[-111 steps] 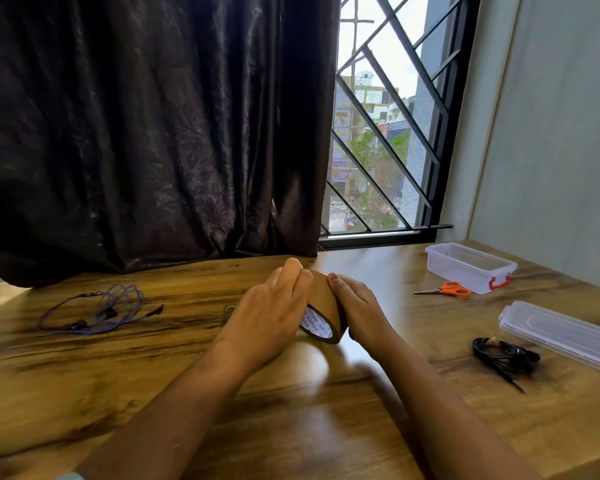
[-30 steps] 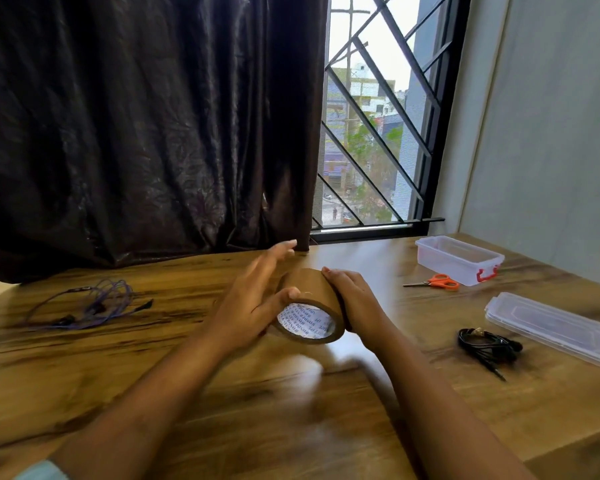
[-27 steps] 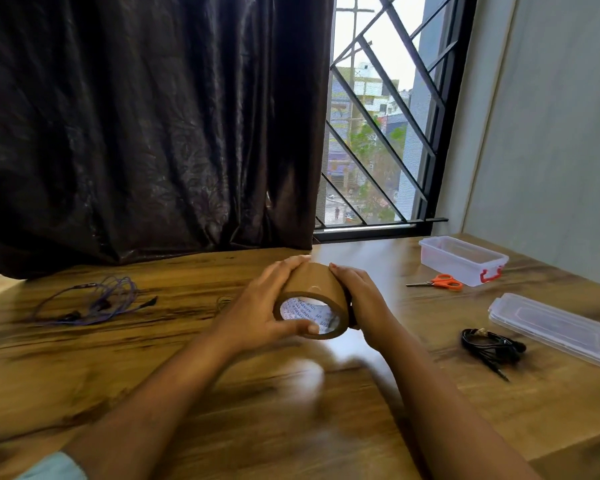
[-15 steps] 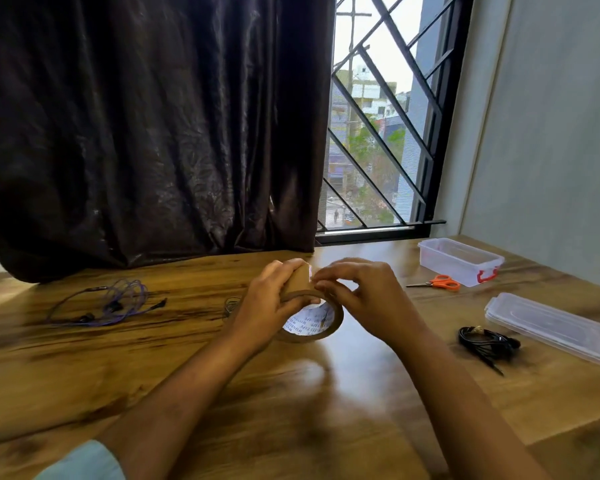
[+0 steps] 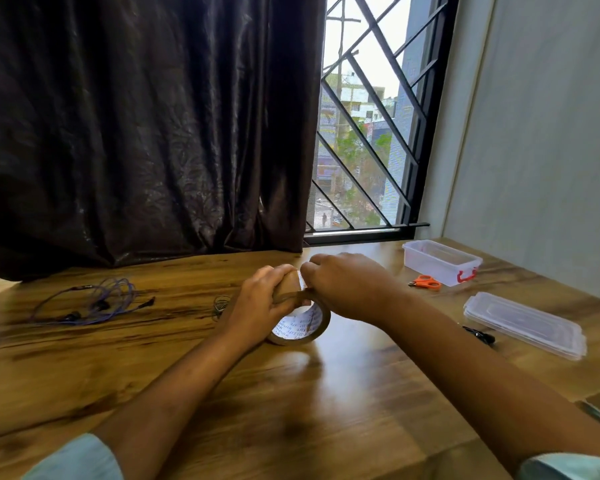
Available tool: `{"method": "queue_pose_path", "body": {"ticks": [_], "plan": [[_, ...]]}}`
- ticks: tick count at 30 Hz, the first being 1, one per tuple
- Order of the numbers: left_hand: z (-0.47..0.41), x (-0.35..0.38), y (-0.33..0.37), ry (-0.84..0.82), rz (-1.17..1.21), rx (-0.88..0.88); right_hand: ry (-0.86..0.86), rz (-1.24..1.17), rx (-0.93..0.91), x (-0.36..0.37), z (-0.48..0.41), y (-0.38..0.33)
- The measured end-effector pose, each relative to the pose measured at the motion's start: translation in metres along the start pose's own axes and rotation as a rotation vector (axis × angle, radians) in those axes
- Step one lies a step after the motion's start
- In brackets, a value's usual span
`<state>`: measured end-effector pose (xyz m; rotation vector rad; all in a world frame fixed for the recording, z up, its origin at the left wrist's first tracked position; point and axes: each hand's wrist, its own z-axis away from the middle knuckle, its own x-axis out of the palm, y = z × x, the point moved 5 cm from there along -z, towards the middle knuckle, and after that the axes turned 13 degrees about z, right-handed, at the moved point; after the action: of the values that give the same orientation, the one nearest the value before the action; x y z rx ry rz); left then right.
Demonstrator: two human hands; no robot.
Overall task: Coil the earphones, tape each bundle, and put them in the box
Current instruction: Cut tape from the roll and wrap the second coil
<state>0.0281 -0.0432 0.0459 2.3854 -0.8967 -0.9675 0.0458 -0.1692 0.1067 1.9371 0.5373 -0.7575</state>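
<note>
A brown tape roll (image 5: 300, 325) stands on edge in the middle of the wooden table (image 5: 291, 403). My left hand (image 5: 260, 308) grips its left side. My right hand (image 5: 347, 284) pinches the loose tape end at the top of the roll, where a short strip is lifted. Purple earphones (image 5: 94, 301) lie loosely tangled at the left. A small dark coil (image 5: 221, 304) shows just behind my left hand. Black earphones (image 5: 478, 336) are mostly hidden behind my right forearm. The clear plastic box (image 5: 440, 261) with red clips sits at the far right.
Orange scissors (image 5: 426, 282) lie just in front of the box. The box's clear lid (image 5: 523, 323) rests flat near the right edge. A dark curtain (image 5: 146, 126) and a barred window (image 5: 368, 133) stand behind the table, a wall at the right.
My right hand moved from the roll's right side onto its top and now pinches the tape end, lifting a short strip. My left hand keeps its grip on the roll.
</note>
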Motion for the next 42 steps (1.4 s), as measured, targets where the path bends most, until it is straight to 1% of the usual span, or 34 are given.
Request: {"method": "queue_pose_path", "body": {"ticks": [3,6,10,13,15,17,19,23,25,26,28,30,32,34,35,39,42], "plan": [[-0.001,0.001,-0.002,0.001,-0.002,-0.021,-0.022,0.132,-0.137,-0.007,-0.005,-0.008],[-0.002,0.001,-0.004,0.005,-0.018,-0.038,-0.04,0.233,-0.203,-0.011,-0.01,-0.011],[-0.003,0.0,-0.004,-0.001,-0.005,-0.052,-0.107,0.242,-0.245,-0.001,-0.019,-0.008],[-0.003,-0.001,-0.004,0.0,0.004,-0.054,-0.11,0.26,-0.326,0.005,-0.022,-0.009],[-0.002,-0.002,-0.005,0.006,0.0,-0.053,-0.067,0.299,-0.375,0.007,-0.022,-0.009],[-0.002,-0.001,-0.005,0.006,-0.019,-0.047,0.023,0.284,-0.402,0.008,-0.022,-0.007],[-0.003,0.0,-0.005,0.006,-0.043,-0.047,0.04,0.256,-0.403,0.014,-0.022,-0.005],[-0.003,-0.001,-0.004,0.025,-0.063,-0.044,0.02,0.224,-0.349,0.02,-0.02,0.0],[-0.003,-0.001,-0.003,0.031,-0.07,-0.042,0.143,0.258,-0.347,0.013,-0.016,-0.001],[-0.003,-0.001,-0.003,0.032,-0.075,-0.04,0.17,0.246,-0.331,0.011,-0.015,-0.002],[-0.002,-0.001,-0.002,0.026,-0.088,-0.032,0.162,0.123,-0.273,0.014,-0.012,-0.003],[-0.001,-0.001,0.0,0.018,-0.098,-0.033,0.13,-0.08,-0.107,0.014,-0.011,0.006],[-0.001,-0.001,0.0,0.01,-0.114,-0.05,0.151,-0.283,0.046,0.011,-0.008,0.022],[-0.001,-0.001,-0.001,0.005,-0.131,-0.07,0.115,-0.534,0.146,0.009,-0.004,0.033],[-0.001,0.0,-0.001,0.002,-0.135,-0.073,0.121,-0.596,0.172,0.009,-0.003,0.036],[0.0,-0.001,0.0,-0.002,-0.145,-0.072,0.058,-0.692,0.208,0.012,-0.001,0.027],[0.0,-0.003,0.0,0.004,-0.134,-0.083,0.021,-0.675,0.214,0.018,-0.003,0.022]]}}
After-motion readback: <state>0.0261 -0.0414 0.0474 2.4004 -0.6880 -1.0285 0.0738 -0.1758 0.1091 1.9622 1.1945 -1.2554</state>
